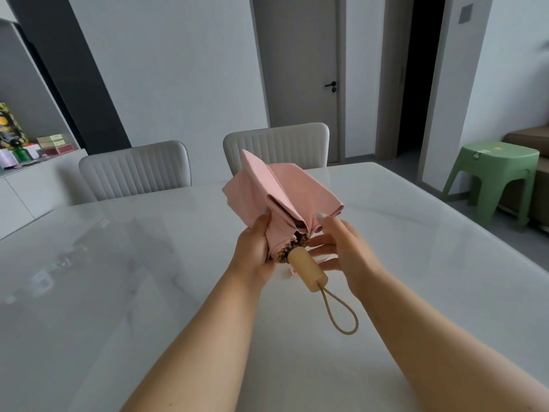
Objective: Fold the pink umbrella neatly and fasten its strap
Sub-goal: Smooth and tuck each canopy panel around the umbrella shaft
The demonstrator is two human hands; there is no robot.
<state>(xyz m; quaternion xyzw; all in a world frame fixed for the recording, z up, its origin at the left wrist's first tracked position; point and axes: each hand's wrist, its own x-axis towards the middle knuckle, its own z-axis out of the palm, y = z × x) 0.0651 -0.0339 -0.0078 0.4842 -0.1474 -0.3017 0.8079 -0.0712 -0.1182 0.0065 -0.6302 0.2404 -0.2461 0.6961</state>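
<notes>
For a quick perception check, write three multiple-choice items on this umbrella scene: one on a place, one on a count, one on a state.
1. Where is the green stool?
A. right of the table
B. on the table
C. between the chairs

2. How many grey chairs stand at the table's far side?
A. one
B. two
C. four

3. What state is the pink umbrella in?
A. fully open
B. collapsed, folds loose
C. wrapped and strapped

Key: 1 A, it stands on the floor at the right. 2 B, one chair sits beside another. 3 B, the left hand grips the bundle while loose panels fan out; the right hand is spread open beside them.
</notes>
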